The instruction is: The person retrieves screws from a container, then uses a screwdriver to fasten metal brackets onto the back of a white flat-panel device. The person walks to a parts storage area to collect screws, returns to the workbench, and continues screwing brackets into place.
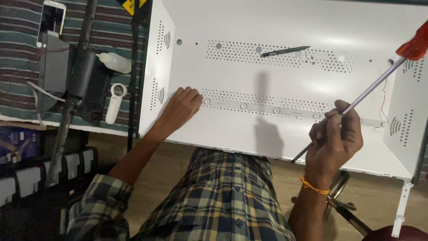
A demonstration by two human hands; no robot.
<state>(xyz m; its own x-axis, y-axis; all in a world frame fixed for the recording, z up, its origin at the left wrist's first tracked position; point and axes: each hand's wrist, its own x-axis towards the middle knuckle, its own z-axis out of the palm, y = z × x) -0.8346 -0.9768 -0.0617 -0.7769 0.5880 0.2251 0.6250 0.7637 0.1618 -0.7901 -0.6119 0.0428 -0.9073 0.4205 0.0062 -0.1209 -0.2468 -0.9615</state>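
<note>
The left hand [182, 107] is curled shut and presses on the left end of the long light strip [285, 111], which lies across the big white metal panel [285, 27]. The right hand [335, 136] is closed around a red-handled screwdriver [363, 94], tip pointing down near the panel's front edge. The strip is probably being fixed down. Next, the tip must turn and meet a screw.

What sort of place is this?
Probably an electronics repair bench: a white perforated metal back panel with a light strip, a red-handled screwdriver in the right hand.
</note>
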